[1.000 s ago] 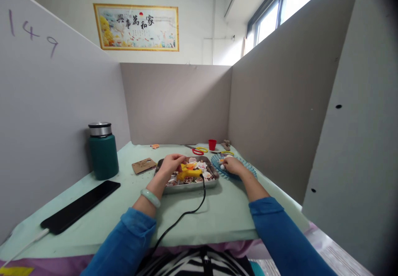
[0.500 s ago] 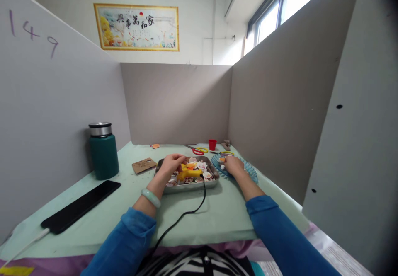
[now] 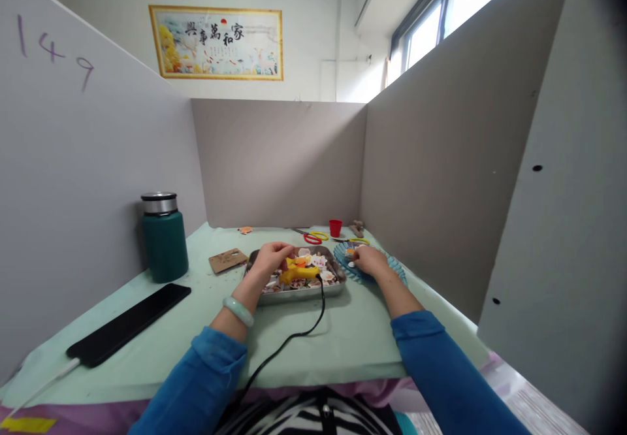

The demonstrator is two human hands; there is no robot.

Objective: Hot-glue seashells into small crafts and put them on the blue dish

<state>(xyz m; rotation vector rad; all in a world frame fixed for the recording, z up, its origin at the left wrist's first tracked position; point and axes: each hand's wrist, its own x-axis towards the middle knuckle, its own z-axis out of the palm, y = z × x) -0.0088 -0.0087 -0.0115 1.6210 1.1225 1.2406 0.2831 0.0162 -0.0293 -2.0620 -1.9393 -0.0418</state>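
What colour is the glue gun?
The glue gun is yellow, seen best in the head view.

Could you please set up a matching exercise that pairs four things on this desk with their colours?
Things:
1. flask
2. glue gun
3. phone
4. small cup

Colours:
A. black
B. red
C. dark green
D. yellow

Pairs: 1-C, 2-D, 3-A, 4-B.

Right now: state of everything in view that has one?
left hand, curled over tray, hold unclear
right hand, resting on blue plate
glue gun, lying in tray, corded
flask, upright, lidded
phone, flat, screen dark, cabled
red cup, upright
scissors, lying flat
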